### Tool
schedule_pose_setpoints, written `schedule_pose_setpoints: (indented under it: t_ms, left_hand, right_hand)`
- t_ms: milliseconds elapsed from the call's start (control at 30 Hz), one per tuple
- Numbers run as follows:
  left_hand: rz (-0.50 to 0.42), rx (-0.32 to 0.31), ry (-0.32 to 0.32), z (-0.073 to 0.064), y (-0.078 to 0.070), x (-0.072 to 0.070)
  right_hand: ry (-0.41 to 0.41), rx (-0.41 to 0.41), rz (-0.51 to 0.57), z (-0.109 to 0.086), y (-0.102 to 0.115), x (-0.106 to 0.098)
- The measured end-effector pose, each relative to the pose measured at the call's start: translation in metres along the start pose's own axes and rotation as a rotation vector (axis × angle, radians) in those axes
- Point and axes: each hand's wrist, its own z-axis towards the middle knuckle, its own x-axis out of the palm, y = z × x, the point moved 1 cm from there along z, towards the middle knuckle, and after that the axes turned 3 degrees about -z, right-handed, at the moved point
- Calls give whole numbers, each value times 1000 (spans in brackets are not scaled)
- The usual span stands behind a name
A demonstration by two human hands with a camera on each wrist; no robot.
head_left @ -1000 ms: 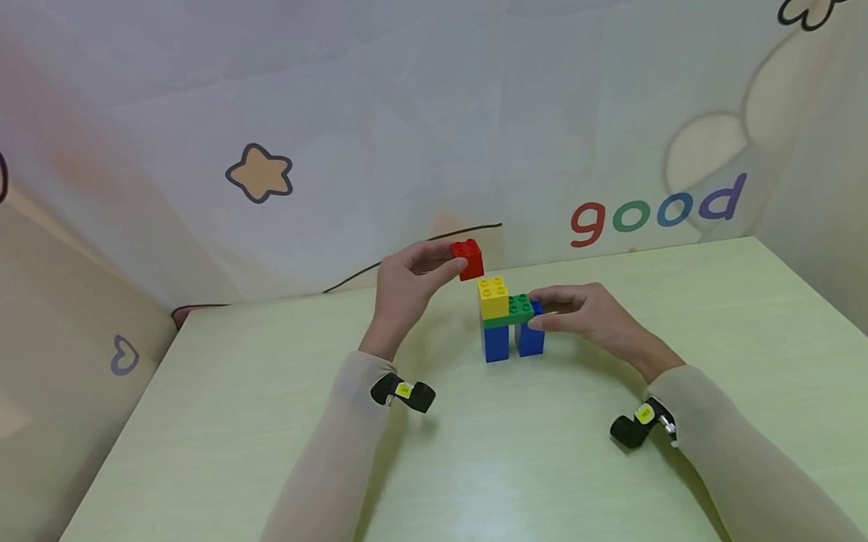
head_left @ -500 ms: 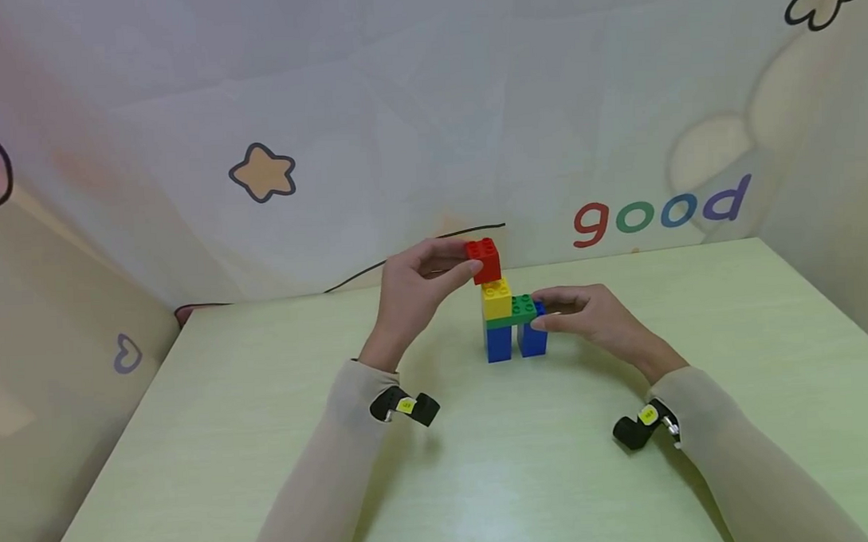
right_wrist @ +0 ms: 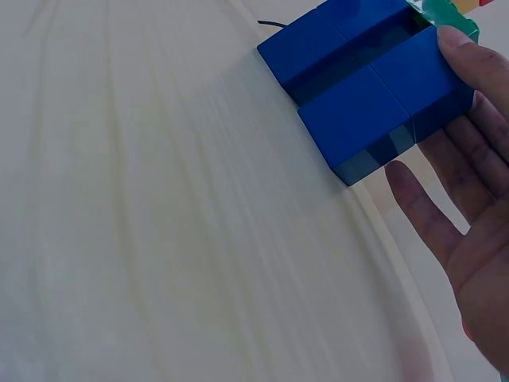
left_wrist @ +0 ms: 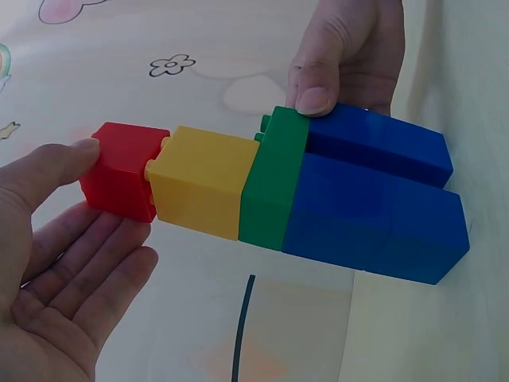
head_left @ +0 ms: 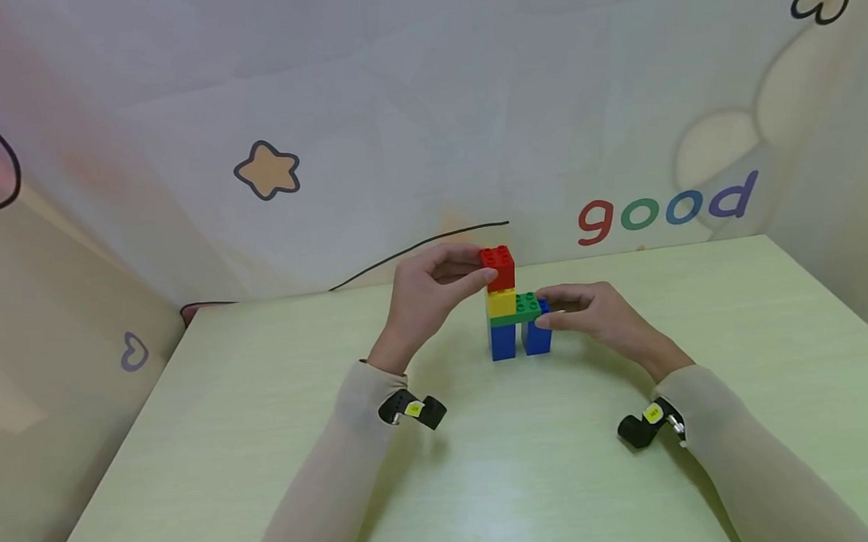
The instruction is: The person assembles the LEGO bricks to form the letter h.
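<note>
My left hand [head_left: 429, 299] pinches a red brick [head_left: 501, 269] between thumb and fingers. It sits directly over a yellow brick [head_left: 502, 303], whose studs [left_wrist: 149, 169] still show at the seam in the left wrist view. Below the yellow brick lies a flat green brick [head_left: 527, 306], bridging two blue columns of stacked bricks [head_left: 503, 342]. At the right column, my right hand [head_left: 599, 317] grips the upper blue brick [right_wrist: 421, 79] close to the green one, thumb in front and fingers behind. The lower blue bricks stand on the table.
The pale table [head_left: 541, 459] spreads around the structure. Behind it hangs a printed cloth backdrop [head_left: 415, 128] with a star and the word "good". Both wrists wear small black cameras [head_left: 432, 412].
My left hand has carried the red brick rightward, then lowered it onto the top of the yellow brick. The right hand keeps its grip on the right column. The view has shifted slightly.
</note>
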Motion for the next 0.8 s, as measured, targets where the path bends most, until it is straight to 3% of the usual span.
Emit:
schedule_pose_setpoints:
  t_ms: [800]
  left_hand:
    - [17, -45, 36, -2, -1, -2]
  right_hand:
    - [11, 32, 11, 0, 2, 0]
